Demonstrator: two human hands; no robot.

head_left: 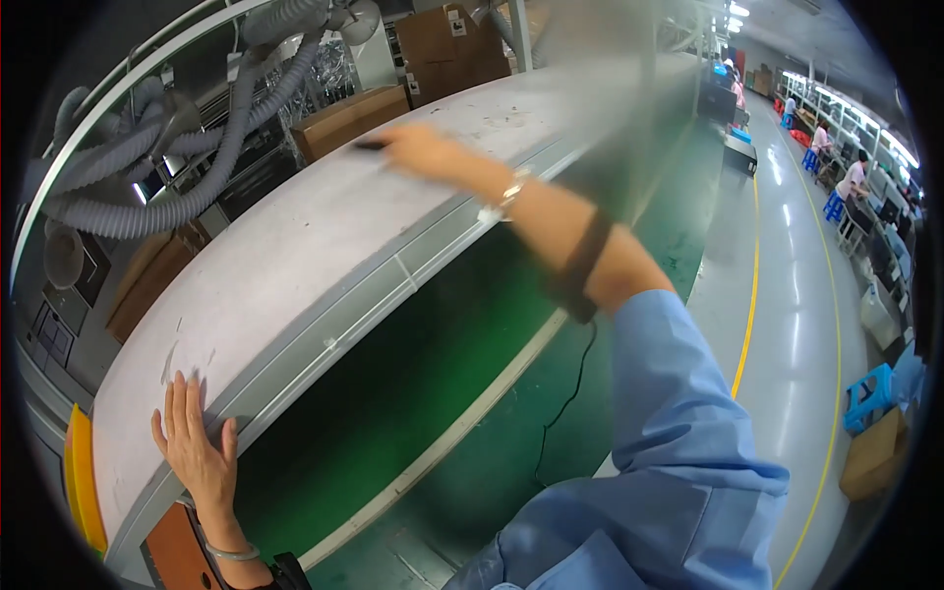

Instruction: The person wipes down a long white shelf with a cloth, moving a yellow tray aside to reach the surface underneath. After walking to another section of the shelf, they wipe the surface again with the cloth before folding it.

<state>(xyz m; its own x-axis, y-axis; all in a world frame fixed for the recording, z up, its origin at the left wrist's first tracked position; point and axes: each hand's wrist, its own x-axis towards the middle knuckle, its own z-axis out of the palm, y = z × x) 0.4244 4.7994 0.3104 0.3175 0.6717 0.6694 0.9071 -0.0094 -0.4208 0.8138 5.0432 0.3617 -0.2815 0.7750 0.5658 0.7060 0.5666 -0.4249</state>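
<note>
My left hand (194, 442) rests flat on the near left edge of a long white worktop (285, 236), its fingers stretched out and the thumb apart. Over the far part of the same surface my right arm reaches out. My right hand (421, 152), smeared by motion, is closed on a small dark object (370, 146) that sticks out to the left of the fingers. Blur hides what kind of thing it is, and I cannot tell whether it touches the worktop. Dark scuffs mark the surface near my left fingertips.
Grey ribbed hoses (216, 187) and cardboard boxes (352, 120) stand behind the worktop. A yellow bin-like piece (84, 482) sits at its left end. A black cable (547, 433) hangs below my right arm. Along the aisle at right are a blue stool (869, 397) and seated people.
</note>
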